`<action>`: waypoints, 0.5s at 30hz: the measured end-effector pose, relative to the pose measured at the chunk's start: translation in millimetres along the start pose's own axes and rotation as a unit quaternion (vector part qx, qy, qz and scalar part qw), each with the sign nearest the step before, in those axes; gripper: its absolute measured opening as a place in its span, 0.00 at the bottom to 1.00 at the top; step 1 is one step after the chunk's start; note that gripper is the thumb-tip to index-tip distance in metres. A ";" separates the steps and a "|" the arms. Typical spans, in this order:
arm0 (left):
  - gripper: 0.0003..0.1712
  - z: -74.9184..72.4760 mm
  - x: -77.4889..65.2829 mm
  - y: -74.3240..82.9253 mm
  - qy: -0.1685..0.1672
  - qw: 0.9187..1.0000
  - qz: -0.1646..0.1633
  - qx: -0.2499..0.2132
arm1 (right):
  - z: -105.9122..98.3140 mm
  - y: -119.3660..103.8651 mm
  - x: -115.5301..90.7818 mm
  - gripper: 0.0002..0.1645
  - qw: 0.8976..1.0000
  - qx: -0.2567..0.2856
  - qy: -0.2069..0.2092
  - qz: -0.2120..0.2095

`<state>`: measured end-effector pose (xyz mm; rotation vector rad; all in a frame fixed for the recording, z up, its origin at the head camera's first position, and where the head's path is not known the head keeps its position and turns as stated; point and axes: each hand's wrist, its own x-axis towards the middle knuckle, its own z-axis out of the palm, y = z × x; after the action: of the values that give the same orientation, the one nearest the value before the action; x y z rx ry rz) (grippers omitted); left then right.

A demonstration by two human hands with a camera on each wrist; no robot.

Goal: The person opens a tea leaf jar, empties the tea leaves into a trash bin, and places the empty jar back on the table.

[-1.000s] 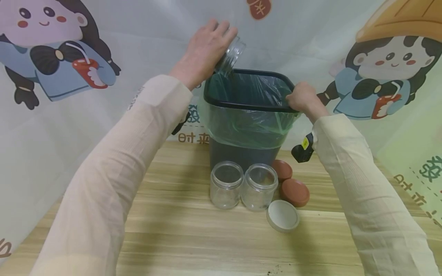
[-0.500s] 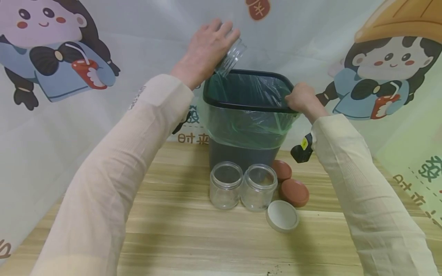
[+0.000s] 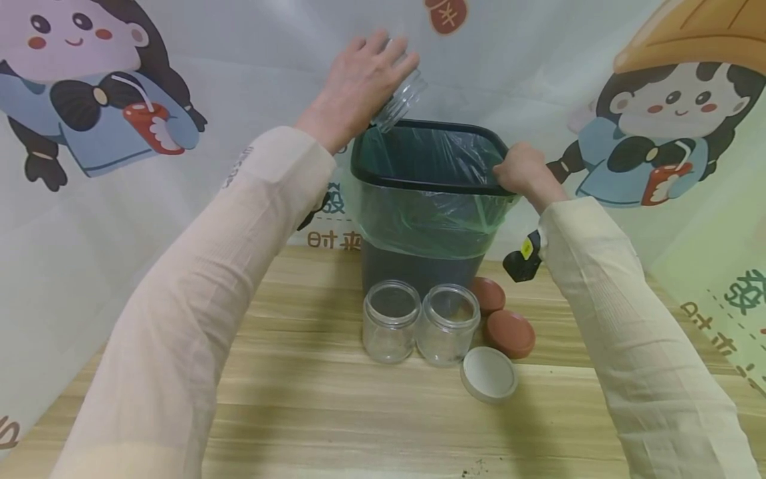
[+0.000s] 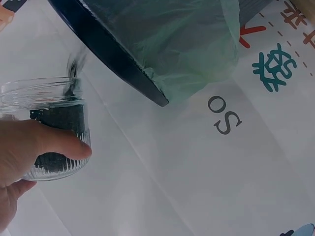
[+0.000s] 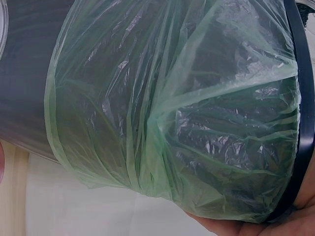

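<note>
My left hand [image 3: 365,83] grips a clear ribbed jar [image 3: 402,103], tipped mouth-down over the left back of a trash bin [image 3: 413,269]. In the left wrist view, dark loose grains [image 4: 59,120] lie inside the jar [image 4: 42,91], and a dark streak of them leaves its mouth toward the bin's black rim [image 4: 118,61]. My right hand [image 3: 526,169] holds the rim at the bin's right corner. A thin green liner bag [image 5: 113,98] is folded down over the outside of the bin, and the right fingers [image 5: 229,227] curl beneath the rim in the right wrist view.
Two open clear jars, a left one [image 3: 391,326] and a right one [image 3: 449,329], stand in front of the bin. Two reddish lids [image 3: 510,334] and a pale lid [image 3: 489,374] lie beside them. Dark crumbs [image 3: 475,469] dot the wooden tabletop [image 3: 335,412]. A printed curtain [image 3: 251,86] hangs behind.
The jar in my left hand has tipped slightly further and its mouth end looks clearer of dark grains. The left fingers have shifted a little on it; the right hand stays on the rim.
</note>
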<state>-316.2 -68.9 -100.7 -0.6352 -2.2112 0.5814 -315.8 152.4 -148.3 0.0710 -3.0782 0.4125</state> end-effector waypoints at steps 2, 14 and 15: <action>0.27 -0.1 0.2 0.1 0.003 1.000 0.004 0.007 | -0.1 0.0 0.0 0.23 1.000 0.005 -0.004 0.000; 0.29 -1.3 3.1 4.0 -0.007 0.999 0.030 0.041 | -0.7 0.1 -0.6 0.24 1.000 0.002 -0.009 -0.005; 0.29 -1.1 3.3 4.3 -0.008 0.999 0.031 0.042 | -0.8 0.1 -0.7 0.24 1.000 0.002 -0.009 -0.005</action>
<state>-316.2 -63.4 -100.7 -0.6581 -2.1760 0.7095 -315.1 152.7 -147.7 0.0896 -3.0946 0.4196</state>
